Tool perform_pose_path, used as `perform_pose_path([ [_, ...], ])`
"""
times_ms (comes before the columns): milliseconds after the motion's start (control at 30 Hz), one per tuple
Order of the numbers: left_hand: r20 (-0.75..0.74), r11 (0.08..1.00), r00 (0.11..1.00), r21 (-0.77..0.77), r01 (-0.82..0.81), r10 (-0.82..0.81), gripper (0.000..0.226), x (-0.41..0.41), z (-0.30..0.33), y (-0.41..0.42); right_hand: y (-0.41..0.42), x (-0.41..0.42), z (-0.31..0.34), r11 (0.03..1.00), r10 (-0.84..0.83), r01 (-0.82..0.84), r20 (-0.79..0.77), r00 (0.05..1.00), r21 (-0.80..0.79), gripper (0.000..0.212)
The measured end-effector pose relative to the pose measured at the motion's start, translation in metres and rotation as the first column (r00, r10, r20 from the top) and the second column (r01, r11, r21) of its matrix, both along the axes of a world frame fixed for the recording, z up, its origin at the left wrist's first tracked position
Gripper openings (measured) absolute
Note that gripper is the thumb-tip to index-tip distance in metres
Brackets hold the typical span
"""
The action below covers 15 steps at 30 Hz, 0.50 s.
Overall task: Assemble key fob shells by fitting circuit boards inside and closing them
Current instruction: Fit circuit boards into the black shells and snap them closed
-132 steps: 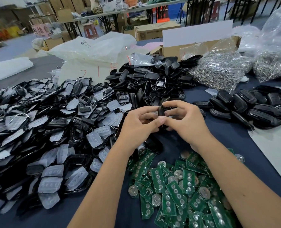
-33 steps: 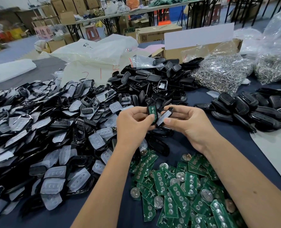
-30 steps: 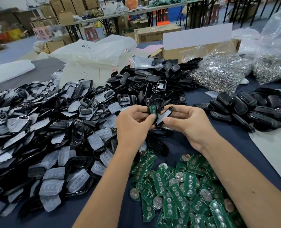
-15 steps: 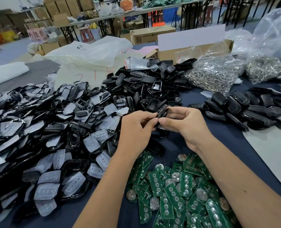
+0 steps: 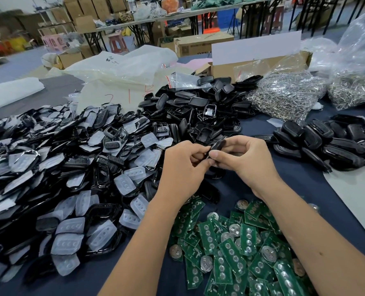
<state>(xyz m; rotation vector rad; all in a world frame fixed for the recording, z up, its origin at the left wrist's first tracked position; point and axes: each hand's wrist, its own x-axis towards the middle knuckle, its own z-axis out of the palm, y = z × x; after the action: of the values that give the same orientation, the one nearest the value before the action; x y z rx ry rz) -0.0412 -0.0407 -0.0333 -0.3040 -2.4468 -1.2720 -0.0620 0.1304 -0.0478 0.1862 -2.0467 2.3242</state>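
In the head view, one black key fob shell (image 5: 216,146) is held above the dark blue surface (image 5: 301,180) by two hands. It is pinched by the left hand (image 5: 182,169) from its left side and by the right hand (image 5: 244,162) from its right side, the fingers of both being curled round it. The grip of each hand is thus closed on the same shell; whether a board is inside cannot be told.

Below the shell, nearest to the camera, one heap of green circuit boards (image 5: 230,251) is seen, too many to be counted. Left of the shell one large heap of black frames with clear button pads (image 5: 70,178) is spread. Behind the shell lies one heap of black shell halves (image 5: 198,112). Right of the shell one group of closed fobs (image 5: 326,144) is laid. Two clear bags of metal rings (image 5: 284,97) are placed behind this group.
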Motion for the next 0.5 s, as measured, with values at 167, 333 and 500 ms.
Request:
perform_pose_path([
  [167, 0.118, 0.995, 0.992, 0.091, 0.037, -0.048, 0.026, -0.001, 0.002, -0.007, 0.01, -0.003, 0.004, 0.987, 0.118, -0.11, -0.062, 0.991, 0.117, 0.037],
  [333, 0.121, 0.993, 0.988, 0.08, 0.092, -0.101, 0.05, 0.001, 0.007, -0.009, 0.013, -0.004, 0.003, 0.959, 0.148, -0.1, -0.165, 0.975, 0.266, 0.023],
  [500, 0.069, 0.993, 0.991, 0.022, 0.113, -0.114, 0.034, 0.0, 0.005, -0.01, 0.013, -0.003, 0.004, 0.959, 0.169, -0.112, -0.209, 0.963, 0.26, 0.019],
])
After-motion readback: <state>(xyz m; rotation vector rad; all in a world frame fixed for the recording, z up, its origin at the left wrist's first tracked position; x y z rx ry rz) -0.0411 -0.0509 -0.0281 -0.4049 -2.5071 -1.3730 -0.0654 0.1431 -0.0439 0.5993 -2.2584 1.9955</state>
